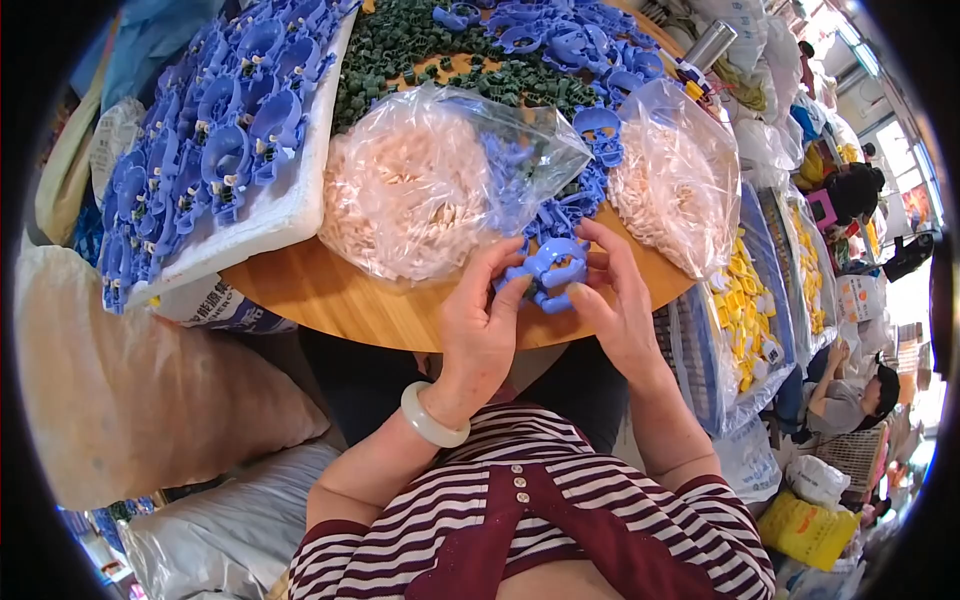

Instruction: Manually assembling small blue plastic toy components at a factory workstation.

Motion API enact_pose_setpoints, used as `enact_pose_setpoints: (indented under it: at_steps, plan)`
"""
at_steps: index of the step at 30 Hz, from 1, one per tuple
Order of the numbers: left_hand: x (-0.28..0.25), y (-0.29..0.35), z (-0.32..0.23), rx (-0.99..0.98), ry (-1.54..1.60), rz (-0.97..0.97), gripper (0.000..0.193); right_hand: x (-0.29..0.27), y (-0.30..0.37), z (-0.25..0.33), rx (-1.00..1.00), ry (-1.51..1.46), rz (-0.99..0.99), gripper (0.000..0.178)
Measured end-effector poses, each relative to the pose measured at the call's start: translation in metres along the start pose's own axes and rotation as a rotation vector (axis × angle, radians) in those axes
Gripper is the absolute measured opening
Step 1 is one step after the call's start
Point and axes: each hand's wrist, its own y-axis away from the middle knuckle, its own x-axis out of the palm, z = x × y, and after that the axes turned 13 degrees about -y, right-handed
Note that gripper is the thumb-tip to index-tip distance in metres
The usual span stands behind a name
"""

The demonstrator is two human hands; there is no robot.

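Over the near edge of the round wooden table, my left hand (487, 300) and my right hand (618, 290) hold a blue plastic figure-shaped part (553, 268) between them. Fingers and thumbs of both hands are closed on its two sides. The part has a rounded top and short limbs. Just beyond it lie more blue plastic pieces (565, 212). To the left of them rests a clear plastic bag (410, 190) full of small pale pink pieces. A second clear bag (668, 180) of similar pieces lies to the right.
A white foam board (270, 225) with rows of blue parts covers the table's left side. Dark green pieces (400, 50) are heaped at the back. Trays of yellow parts (742, 310) stand at right. Big sacks (150, 380) fill the left. Another person (850, 400) sits far right.
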Motion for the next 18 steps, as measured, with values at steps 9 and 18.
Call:
enact_pose_setpoints:
  at_steps: [9,18]
  plan:
    - [-0.001,-0.001,-0.012,0.022,-0.050,-0.066,0.026,0.010,-0.010,0.002,-0.265,0.280,-0.059,0.051]
    - [0.005,0.002,0.000,0.032,-0.038,-0.109,0.026,0.011,-0.001,0.004,-0.285,0.359,-0.089,0.052]
